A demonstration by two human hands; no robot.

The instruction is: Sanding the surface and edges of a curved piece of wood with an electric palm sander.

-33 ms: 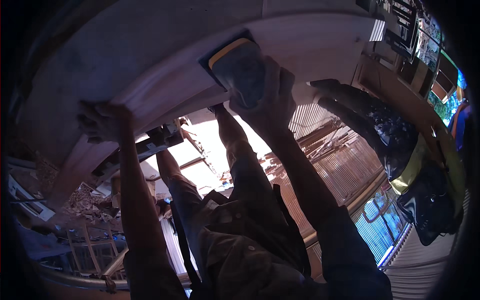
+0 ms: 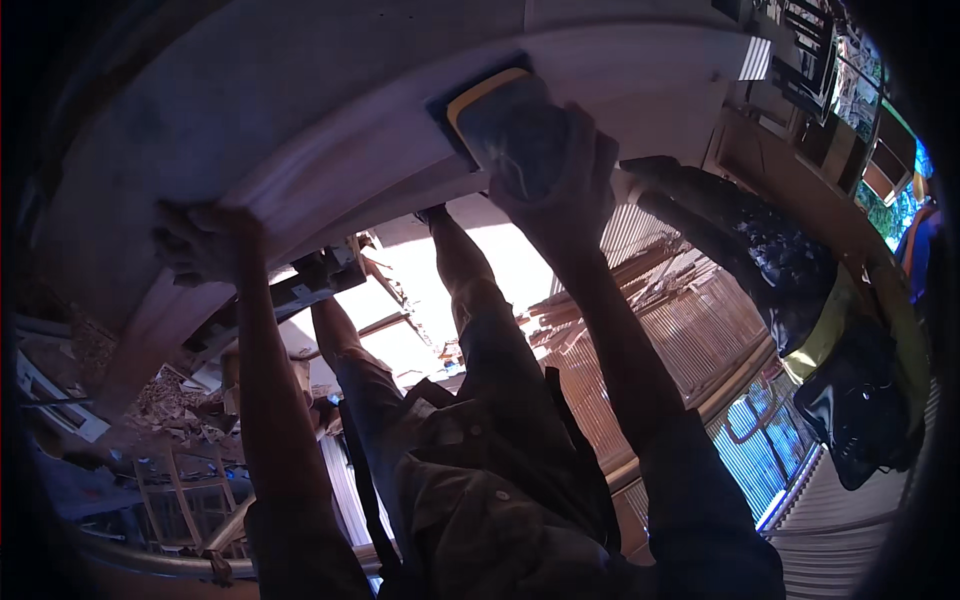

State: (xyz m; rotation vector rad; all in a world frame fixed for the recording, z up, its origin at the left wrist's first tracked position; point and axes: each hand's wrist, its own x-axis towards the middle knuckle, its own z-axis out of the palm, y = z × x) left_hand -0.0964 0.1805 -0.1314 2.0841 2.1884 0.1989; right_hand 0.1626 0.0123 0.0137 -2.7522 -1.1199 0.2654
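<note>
My right hand (image 2: pixel 560 185) presses a sanding block (image 2: pixel 500 115) with a yellow edge and a grey-blue face flat against a long white curved panel (image 2: pixel 300 110). My left hand (image 2: pixel 200 245) grips the lower edge of the same panel further left. A person in a brown shirt (image 2: pixel 480 470) stands between my forearms with both arms stretched toward the panel's edge; that person's hands are mostly hidden in shadow beneath it.
Another person in dark clothes with a yellow-green vest (image 2: pixel 830 330) is at the right, one dark sleeve (image 2: pixel 720 215) reaching toward the panel. Wood scraps and slats (image 2: pixel 170 400) lie at the lower left. Corrugated sheeting (image 2: pixel 690 320) and blue railings (image 2: pixel 760 440) are at the right.
</note>
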